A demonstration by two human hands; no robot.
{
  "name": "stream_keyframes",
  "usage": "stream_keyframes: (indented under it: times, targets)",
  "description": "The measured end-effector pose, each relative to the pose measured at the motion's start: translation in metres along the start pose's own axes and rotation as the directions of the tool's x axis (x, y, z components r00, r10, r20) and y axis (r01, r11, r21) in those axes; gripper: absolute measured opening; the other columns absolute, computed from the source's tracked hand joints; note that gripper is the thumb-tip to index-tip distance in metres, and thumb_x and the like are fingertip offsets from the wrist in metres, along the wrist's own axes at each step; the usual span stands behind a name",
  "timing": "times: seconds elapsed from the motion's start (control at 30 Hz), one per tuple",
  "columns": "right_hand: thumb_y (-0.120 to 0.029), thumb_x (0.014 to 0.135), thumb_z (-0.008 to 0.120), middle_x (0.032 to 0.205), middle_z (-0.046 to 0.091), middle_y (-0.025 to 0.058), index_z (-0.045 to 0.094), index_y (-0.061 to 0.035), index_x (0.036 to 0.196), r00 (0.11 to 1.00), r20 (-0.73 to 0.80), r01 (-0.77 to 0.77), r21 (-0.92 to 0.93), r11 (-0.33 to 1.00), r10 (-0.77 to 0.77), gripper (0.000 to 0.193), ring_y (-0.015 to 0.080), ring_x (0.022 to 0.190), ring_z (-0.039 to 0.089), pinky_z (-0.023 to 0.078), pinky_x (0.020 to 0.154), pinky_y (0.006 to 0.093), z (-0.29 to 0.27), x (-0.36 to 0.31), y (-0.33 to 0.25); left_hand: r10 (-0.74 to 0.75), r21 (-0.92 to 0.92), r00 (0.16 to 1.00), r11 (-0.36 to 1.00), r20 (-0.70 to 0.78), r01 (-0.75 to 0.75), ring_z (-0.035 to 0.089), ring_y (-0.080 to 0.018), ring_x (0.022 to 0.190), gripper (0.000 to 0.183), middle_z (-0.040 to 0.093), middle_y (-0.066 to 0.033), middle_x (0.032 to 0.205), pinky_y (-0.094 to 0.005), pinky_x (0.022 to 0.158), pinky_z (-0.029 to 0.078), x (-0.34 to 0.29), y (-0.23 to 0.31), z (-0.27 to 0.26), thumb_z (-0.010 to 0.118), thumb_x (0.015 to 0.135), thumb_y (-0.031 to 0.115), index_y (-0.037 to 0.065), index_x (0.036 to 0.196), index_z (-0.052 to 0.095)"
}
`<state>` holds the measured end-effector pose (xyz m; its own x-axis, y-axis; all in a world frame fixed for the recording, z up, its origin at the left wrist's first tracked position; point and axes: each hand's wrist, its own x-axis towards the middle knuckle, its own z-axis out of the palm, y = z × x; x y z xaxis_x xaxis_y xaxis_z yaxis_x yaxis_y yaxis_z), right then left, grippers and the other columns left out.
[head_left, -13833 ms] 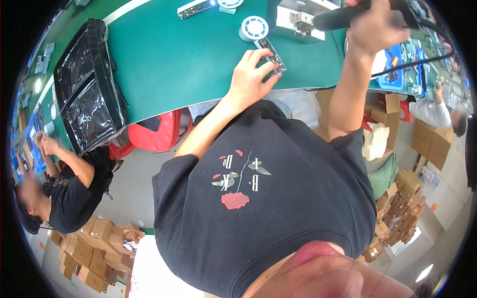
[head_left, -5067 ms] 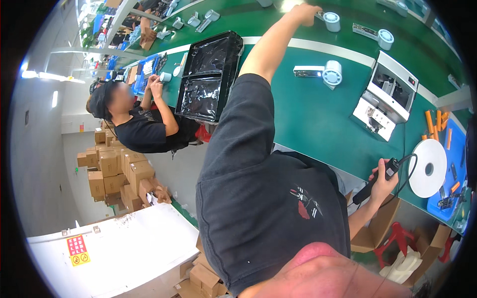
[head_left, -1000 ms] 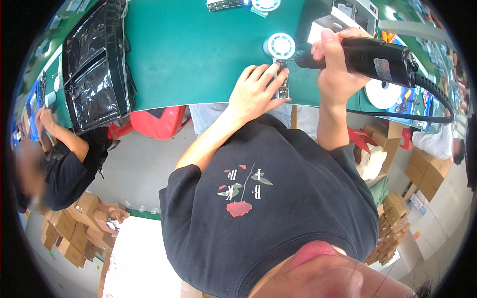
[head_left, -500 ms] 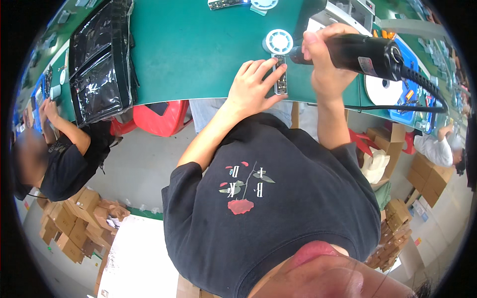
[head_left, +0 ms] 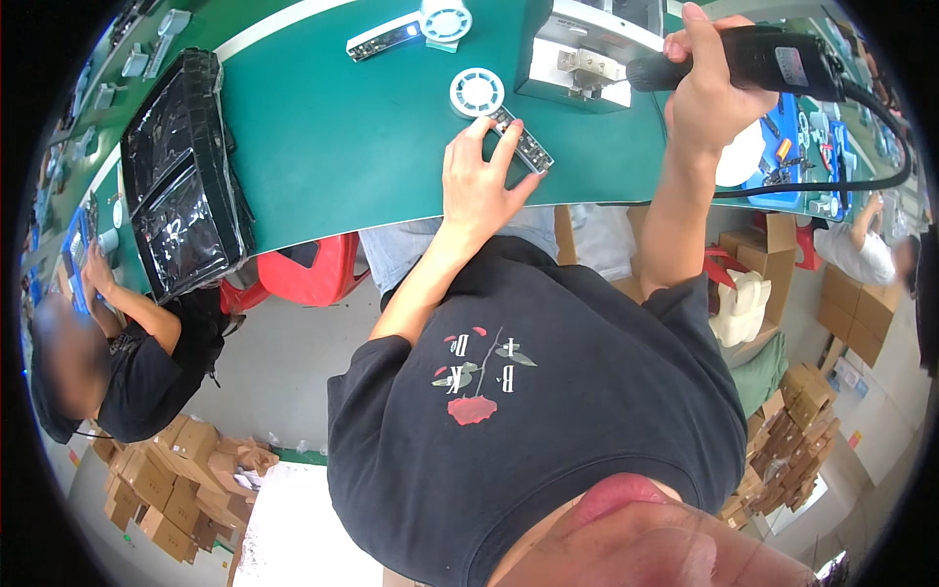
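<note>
My left hand (head_left: 475,188) grips a small fan-shaped device (head_left: 528,150) on the green table, fingers near its head and thumb along its narrow body. That body is open, with a circuit board showing inside, and its round white head (head_left: 476,93) has slots like a fan. A black electric screwdriver (head_left: 782,67) is held level in my right hand (head_left: 712,93), fingers wrapped round it. Its tip reaches the metal front part of a grey box-shaped machine (head_left: 606,34), which looks like a screw feeder. Whether the bit touches there is too small to tell.
A second such device (head_left: 386,37), with a small light on, lies farther back. A black plastic-wrapped bundle (head_left: 186,176) fills the table's left side. Blue trays (head_left: 782,147) of small parts stand at right, beside the screwdriver's cable (head_left: 812,186). A co-worker (head_left: 137,362) sits at left.
My right hand has taken the screwdriver from the device's head up and right to the machine. The device, still under my left hand, has shifted left and now lies slanted.
</note>
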<state>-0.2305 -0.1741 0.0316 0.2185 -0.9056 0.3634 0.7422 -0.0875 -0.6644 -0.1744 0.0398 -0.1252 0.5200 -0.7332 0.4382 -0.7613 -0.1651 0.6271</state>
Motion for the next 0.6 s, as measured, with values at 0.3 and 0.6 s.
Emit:
stream_keyframes:
  times: [0.3, 0.6]
  targets:
    - [0.009, 0.093, 0.071, 0.072, 0.060, 0.0036, 0.060, -0.0012, 0.099, 0.989, 0.109, 0.142, -0.501, 0.854, -0.101, 0.016, 0.0114, 0.058, 0.059, 0.047, 0.054, 0.0255, 0.023, -0.001, -0.001, 0.023, 0.031, 1.000, 0.999, 0.003, -0.023, 0.059, -0.0363, 0.114, 0.074, 0.053, -0.0177, 0.134, -0.0471, 0.095, 0.051, 0.003, 0.000, -0.004, 0.097, 0.070, 0.029, 0.013, 0.137, 0.069]
    - [0.009, 0.087, 0.078, 0.078, 0.063, 0.0070, 0.060, 0.0003, 0.093, 0.957, 0.229, -0.046, -0.482, 0.875, 0.176, 0.021, 0.0134, 0.058, 0.061, 0.053, 0.058, 0.0292, 0.010, -0.042, -0.007, -0.010, 0.038, 1.000, 0.999, -0.011, 0.011, 0.060, -0.0347, 0.115, 0.074, 0.054, -0.0155, 0.136, -0.0463, 0.095, 0.052, 0.004, 0.003, -0.001, 0.097, 0.071, 0.029, 0.016, 0.138, 0.069]
